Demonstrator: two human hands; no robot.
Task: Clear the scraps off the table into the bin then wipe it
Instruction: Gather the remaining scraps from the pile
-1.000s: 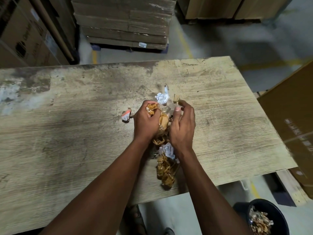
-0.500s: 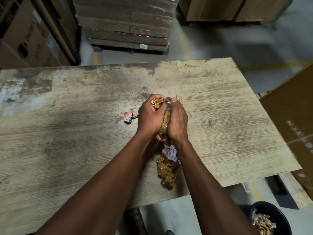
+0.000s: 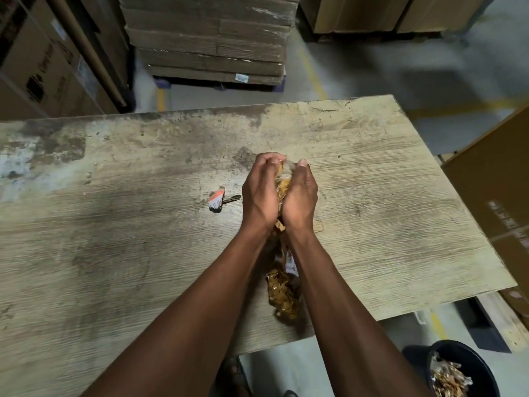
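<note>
My left hand [image 3: 259, 193] and my right hand [image 3: 300, 196] are cupped together over the middle of the worn wooden table [image 3: 114, 239], squeezing a bunch of golden-brown and clear wrapper scraps [image 3: 282, 186] between them. More of that crumpled scrap pile [image 3: 283, 293] lies on the table between my forearms, near the front edge. A small white and orange scrap [image 3: 216, 202] with a dark sliver beside it lies just left of my left hand. A small tan scrap [image 3: 317, 226] sits by my right wrist. The black bin [image 3: 486, 359] stands on the floor at the lower right, holding scraps.
Stacked flat cardboard on a pallet [image 3: 211, 41] stands beyond the table's far edge. Large cardboard boxes [image 3: 43, 61] rise at the far left, and another box [image 3: 498, 196] leans beside the table's right edge. A wooden pallet edge [image 3: 503, 325] lies near the bin.
My hands have closed together around the scraps, hiding the white wrapper that stuck out at the top. The view has shifted slightly; the loose scraps on the table have not moved.
</note>
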